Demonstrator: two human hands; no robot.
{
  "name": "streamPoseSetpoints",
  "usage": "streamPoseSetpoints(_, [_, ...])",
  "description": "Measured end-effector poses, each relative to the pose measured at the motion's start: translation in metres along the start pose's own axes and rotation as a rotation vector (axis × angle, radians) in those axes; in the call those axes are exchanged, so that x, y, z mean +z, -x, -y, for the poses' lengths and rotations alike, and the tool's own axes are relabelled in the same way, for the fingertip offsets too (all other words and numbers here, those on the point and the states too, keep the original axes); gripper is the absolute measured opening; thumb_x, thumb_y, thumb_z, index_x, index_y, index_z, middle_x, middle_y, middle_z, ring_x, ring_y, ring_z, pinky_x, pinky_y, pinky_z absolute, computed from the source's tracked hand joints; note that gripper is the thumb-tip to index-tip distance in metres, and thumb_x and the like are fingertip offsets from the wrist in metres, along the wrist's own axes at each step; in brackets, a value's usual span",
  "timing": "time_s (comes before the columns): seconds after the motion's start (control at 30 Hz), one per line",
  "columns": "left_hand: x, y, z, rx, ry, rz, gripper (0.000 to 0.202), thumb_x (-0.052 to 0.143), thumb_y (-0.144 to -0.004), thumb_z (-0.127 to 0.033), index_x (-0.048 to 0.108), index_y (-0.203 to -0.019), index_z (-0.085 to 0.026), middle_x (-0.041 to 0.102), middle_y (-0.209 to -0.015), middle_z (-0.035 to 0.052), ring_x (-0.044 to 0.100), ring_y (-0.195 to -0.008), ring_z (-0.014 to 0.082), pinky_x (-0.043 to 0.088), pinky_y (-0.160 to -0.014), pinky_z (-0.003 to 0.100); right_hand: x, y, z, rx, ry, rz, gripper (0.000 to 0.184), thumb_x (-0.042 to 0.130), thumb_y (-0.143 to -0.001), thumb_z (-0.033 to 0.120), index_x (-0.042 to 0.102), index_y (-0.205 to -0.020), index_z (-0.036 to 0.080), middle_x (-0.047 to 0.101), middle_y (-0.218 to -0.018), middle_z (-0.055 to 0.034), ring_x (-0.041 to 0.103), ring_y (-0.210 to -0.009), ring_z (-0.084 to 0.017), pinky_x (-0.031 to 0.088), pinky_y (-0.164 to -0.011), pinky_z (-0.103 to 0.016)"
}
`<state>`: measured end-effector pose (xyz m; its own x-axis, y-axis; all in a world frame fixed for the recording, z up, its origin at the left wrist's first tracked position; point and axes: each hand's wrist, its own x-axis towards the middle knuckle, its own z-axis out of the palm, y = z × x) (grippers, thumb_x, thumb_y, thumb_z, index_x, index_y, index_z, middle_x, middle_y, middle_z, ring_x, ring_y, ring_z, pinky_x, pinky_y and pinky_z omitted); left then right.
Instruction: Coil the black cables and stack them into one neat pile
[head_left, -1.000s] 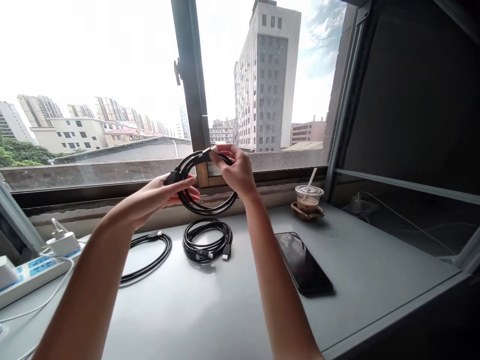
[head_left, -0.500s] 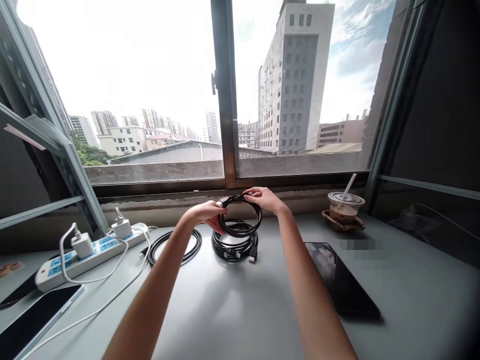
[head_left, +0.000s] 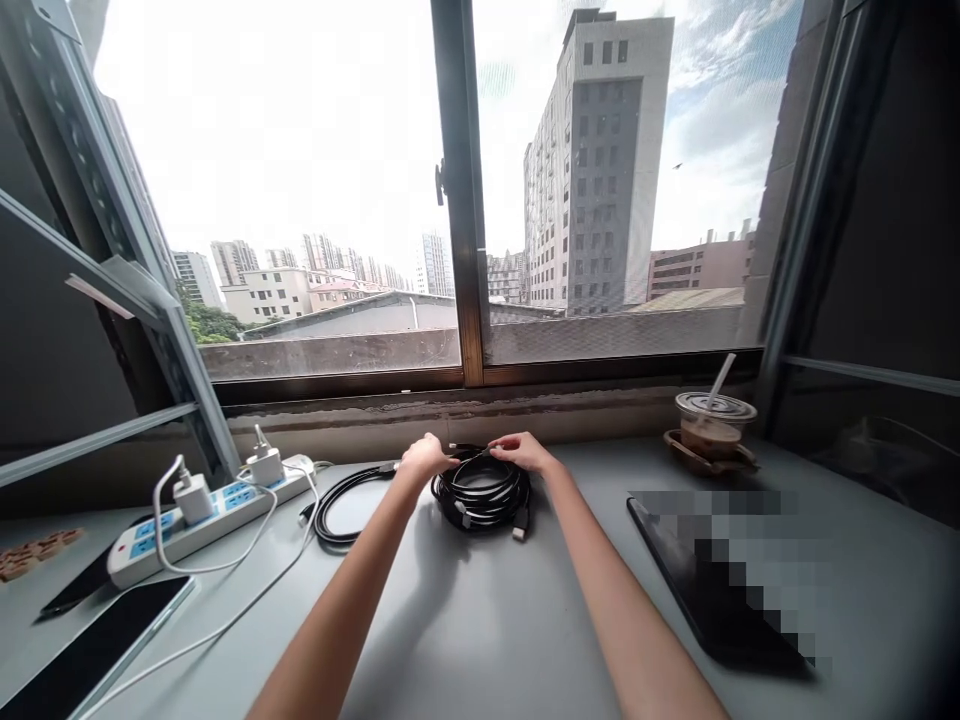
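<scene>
Both my arms reach forward across a grey table (head_left: 465, 640) toward the window. My left hand (head_left: 424, 457) and my right hand (head_left: 522, 452) grip opposite sides of a coiled black cable (head_left: 480, 473), which rests on top of a second coiled black cable (head_left: 484, 510) with a plug end at its front. Both hands have their fingers curled on the upper coil. A third, looser black cable loop (head_left: 341, 500) lies on the table just left of my left hand.
A white power strip (head_left: 210, 510) with two white chargers and white leads lies at the left. A dark phone (head_left: 90, 655) sits at the front left, another dark device (head_left: 705, 590) at the right. An iced drink cup (head_left: 711, 425) stands near the window at right.
My hands have lowered the coiled cable from the air down onto the other coil on the table. The view has shifted back and to the left.
</scene>
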<state>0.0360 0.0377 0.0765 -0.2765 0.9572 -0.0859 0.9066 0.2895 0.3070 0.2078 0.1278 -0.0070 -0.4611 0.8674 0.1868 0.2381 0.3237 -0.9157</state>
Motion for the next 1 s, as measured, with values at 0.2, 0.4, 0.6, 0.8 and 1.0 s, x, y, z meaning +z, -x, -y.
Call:
streamPoseSetpoints(0.2, [0.039,0.001,-0.018,0.164,-0.115,-0.153,0.068,0.035,-0.088,-0.05,0.022,-0.142,-0.012,0.029,-0.144,0.02,0.029,-0.132,0.0341,0.025,-0.104,0.044,0.009,-0.002,-0.014,-0.032,-0.11,-0.078,0.02,0.062,-0.082,0.024,0.062,-0.097,0.011,0.065,-0.089,-0.003,0.062,-0.081,-0.013,0.051,-0.078,-0.034])
streamPoseSetpoints(0.4, [0.066,-0.004,-0.015,0.165,-0.138,-0.116,0.069,0.041,-0.085,-0.046,0.026,-0.141,-0.008,0.03,-0.141,0.0256,0.033,-0.127,0.0391,0.029,-0.099,0.051,0.017,-0.004,-0.022,-0.022,-0.187,-0.173,0.017,0.059,-0.084,0.025,0.062,-0.093,0.011,0.065,-0.09,-0.003,0.062,-0.082,-0.013,0.051,-0.077,-0.034])
streamPoseSetpoints(0.6, [0.068,-0.002,-0.011,0.157,-0.014,-0.204,0.06,0.039,-0.087,-0.043,0.036,-0.136,-0.008,0.041,-0.135,0.023,0.037,-0.126,0.0358,0.029,-0.1,0.048,0.019,0.001,-0.028,-0.021,-0.228,-0.329,0.025,0.064,-0.075,0.037,0.067,-0.079,0.013,0.069,-0.08,-0.005,0.063,-0.077,-0.016,0.048,-0.076,-0.032])
streamPoseSetpoints(0.8, [0.055,0.007,0.006,0.137,0.168,-0.394,0.045,0.022,-0.093,-0.035,0.058,-0.109,-0.014,0.06,-0.114,0.0142,0.055,-0.107,0.024,0.038,-0.092,0.037,0.013,0.011,-0.026,0.004,-0.272,-0.455,0.045,0.063,-0.06,0.054,0.072,-0.075,0.012,0.07,-0.075,-0.0097,0.062,-0.07,-0.021,0.045,-0.058,-0.029])
streamPoseSetpoints(1.0, [0.034,0.026,0.06,0.146,0.204,-0.617,0.034,0.025,-0.093,-0.028,0.058,-0.095,-0.017,0.06,-0.106,0.0094,0.054,-0.102,0.0199,0.035,-0.092,0.035,0.01,0.017,-0.021,0.113,-0.341,-0.574,0.04,0.049,-0.082,0.048,0.065,-0.084,0.011,0.065,-0.081,-0.0069,0.059,-0.066,-0.014,0.043,-0.05,-0.024])
